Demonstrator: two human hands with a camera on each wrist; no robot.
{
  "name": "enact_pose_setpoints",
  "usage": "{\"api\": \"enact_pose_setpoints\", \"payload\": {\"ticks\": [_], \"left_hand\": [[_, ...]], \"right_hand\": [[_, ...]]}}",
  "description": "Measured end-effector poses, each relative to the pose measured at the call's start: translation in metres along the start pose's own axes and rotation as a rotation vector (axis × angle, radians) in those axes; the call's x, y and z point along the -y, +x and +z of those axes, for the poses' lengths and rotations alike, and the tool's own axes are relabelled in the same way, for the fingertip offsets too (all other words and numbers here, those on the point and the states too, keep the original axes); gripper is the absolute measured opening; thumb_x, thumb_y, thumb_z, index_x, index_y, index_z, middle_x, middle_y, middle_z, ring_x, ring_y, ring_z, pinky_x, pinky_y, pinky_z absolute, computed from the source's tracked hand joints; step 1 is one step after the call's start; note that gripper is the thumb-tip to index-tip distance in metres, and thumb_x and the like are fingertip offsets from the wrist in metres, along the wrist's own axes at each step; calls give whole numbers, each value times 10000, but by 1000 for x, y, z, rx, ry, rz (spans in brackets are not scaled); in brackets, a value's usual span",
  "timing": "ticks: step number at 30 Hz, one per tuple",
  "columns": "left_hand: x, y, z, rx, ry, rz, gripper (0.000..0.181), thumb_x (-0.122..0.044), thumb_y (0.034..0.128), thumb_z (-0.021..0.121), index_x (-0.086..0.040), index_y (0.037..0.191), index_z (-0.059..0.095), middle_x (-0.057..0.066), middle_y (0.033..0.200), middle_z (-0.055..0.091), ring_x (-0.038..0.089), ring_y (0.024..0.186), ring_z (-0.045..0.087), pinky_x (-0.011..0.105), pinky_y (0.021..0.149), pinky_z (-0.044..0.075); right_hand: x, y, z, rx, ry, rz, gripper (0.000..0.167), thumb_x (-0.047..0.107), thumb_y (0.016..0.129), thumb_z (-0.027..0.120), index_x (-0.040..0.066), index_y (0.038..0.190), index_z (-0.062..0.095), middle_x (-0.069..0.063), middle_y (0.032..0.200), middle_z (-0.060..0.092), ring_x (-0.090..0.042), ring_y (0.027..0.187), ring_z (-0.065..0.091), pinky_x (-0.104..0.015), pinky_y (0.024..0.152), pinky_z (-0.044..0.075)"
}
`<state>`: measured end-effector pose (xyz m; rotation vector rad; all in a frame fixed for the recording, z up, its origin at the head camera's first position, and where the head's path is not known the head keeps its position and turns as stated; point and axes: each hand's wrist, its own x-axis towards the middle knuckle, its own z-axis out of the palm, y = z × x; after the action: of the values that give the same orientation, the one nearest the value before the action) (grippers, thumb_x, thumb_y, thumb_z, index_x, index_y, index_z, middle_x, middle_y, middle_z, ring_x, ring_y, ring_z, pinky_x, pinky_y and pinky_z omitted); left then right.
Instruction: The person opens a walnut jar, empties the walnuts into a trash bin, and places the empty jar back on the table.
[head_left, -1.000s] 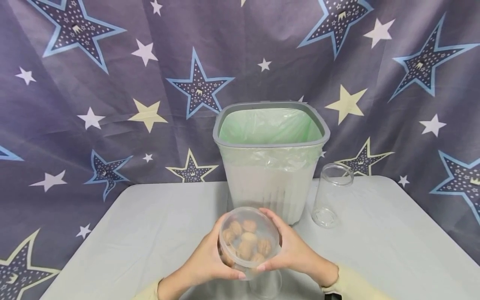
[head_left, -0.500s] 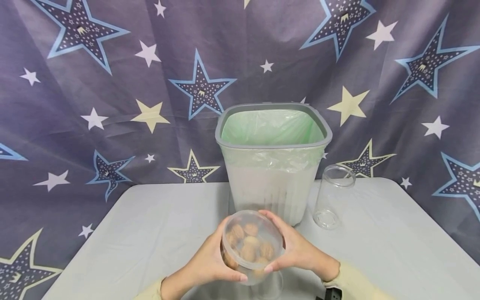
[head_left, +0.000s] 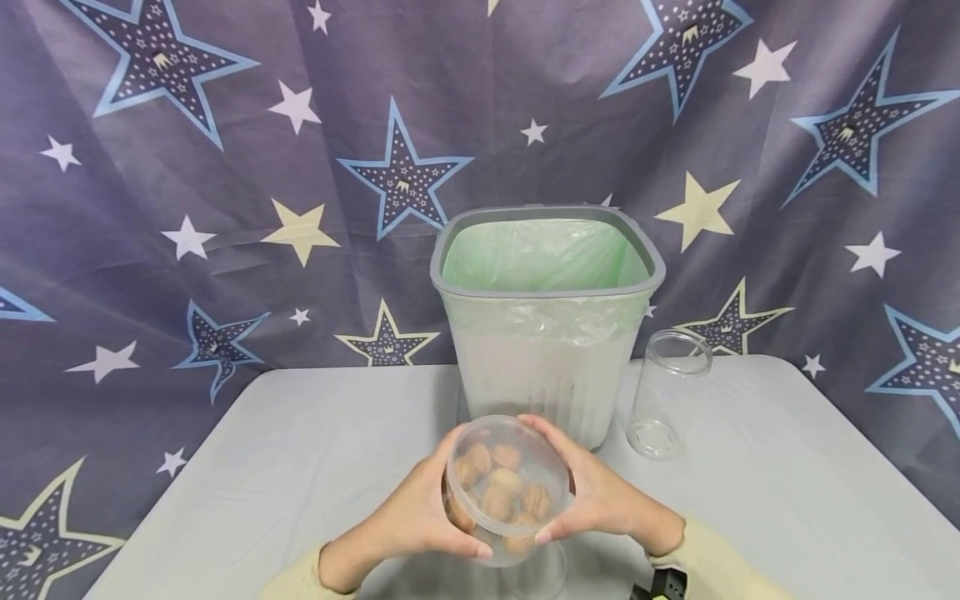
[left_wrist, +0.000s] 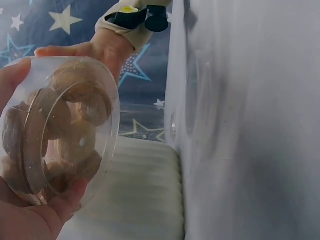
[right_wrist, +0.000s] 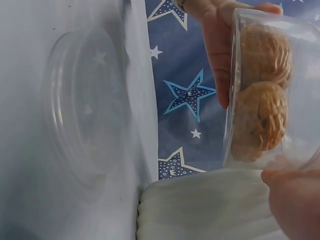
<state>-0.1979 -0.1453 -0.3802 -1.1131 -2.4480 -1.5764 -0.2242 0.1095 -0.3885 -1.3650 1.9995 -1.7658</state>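
Both hands hold a clear round plastic tub [head_left: 480,557] of walnuts [head_left: 498,500] above the table, in front of the bin. The left hand [head_left: 426,510] grips its left side and the right hand [head_left: 598,498] its right side, both thumbs on the near side. A frosted round top faces up in the head view; whether it is a separate lid I cannot tell. From below, the left wrist view shows walnuts [left_wrist: 77,140] through the tub's bottom. The right wrist view shows walnuts [right_wrist: 262,115] against the tub's wall. Some fingers are hidden behind the tub.
Beneath the tub, a clear round plastic thing [head_left: 543,575] rests on the grey-covered table [head_left: 322,442], partly hidden. A white bin [head_left: 540,367] with a grey rim and green liner stands behind. To its right is a tall clear jar [head_left: 654,408]. A star-patterned curtain [head_left: 247,167] hangs behind.
The view has shifted slightly. Over the last half second the tub and both hands have risen a little and moved slightly right. Both hands keep their hold.
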Motion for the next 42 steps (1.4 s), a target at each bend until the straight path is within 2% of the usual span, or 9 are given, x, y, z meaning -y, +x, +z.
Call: {"api": "enact_pose_setpoints", "payload": {"ticks": [8,12,21,25,29,32,33,38,42], "left_hand": [[-6,3,-1,25,-39,-25,1133,-269,529,921,-215,1447,260,0,1304,526,200,1142,534,347,963,434],[-5,4,-1,32,-54,-9,1138,-242,518,922,-195,1447,266,12,1306,524,203,1145,531,338,977,421],[3,8,-3,101,-127,71,1118,-167,533,907,-128,1447,264,102,1327,493,229,1171,509,319,1010,398],[6,9,-4,164,-178,123,1132,-128,529,898,-106,1454,246,131,1376,443,247,1221,470,323,1045,366],[5,9,-4,244,-242,191,1148,-91,545,885,-71,1467,201,159,1422,391,282,1272,430,334,1086,323],[4,8,-3,266,-270,212,1144,-77,555,876,-53,1468,187,181,1429,377,299,1280,421,344,1091,319],[4,8,-3,262,-271,213,1143,-79,555,877,-50,1467,188,186,1430,374,301,1281,418,345,1093,317],[5,7,-3,229,-298,146,1128,-74,558,867,-90,1471,204,177,1433,359,262,1269,412,319,1046,369],[6,9,-3,244,-362,133,1119,-40,590,839,-92,1482,166,199,1454,295,299,1312,347,341,1049,367]], "right_hand": [[2,1,-4,27,14,-22,1100,14,573,826,39,1469,188,-240,1418,346,-202,1246,422,-277,1020,384],[2,1,-6,34,0,-20,1109,30,563,832,50,1471,195,-218,1419,356,-200,1247,421,-267,1025,371],[2,1,-10,75,-40,-52,1118,90,567,846,33,1470,191,-219,1418,367,-225,1259,422,-279,1038,365],[4,1,-13,139,-23,-95,1130,128,587,850,18,1476,160,-222,1432,348,-249,1279,405,-289,1069,331],[5,1,-15,216,-20,-142,1135,161,626,853,-4,1480,123,-196,1480,292,-231,1330,348,-257,1111,247],[6,1,-15,250,-22,-170,1136,161,642,854,-28,1476,106,-189,1495,271,-225,1349,323,-256,1121,227],[7,2,-16,254,-18,-174,1139,153,640,856,-33,1475,104,-191,1495,270,-227,1350,322,-258,1121,229],[9,4,-19,257,26,-166,1147,129,640,858,-41,1477,92,-212,1512,222,-251,1360,306,-273,1121,239],[10,5,-23,258,61,-150,1138,194,698,840,-24,1490,53,-227,1542,124,-246,1401,229,-261,1134,198]]}}
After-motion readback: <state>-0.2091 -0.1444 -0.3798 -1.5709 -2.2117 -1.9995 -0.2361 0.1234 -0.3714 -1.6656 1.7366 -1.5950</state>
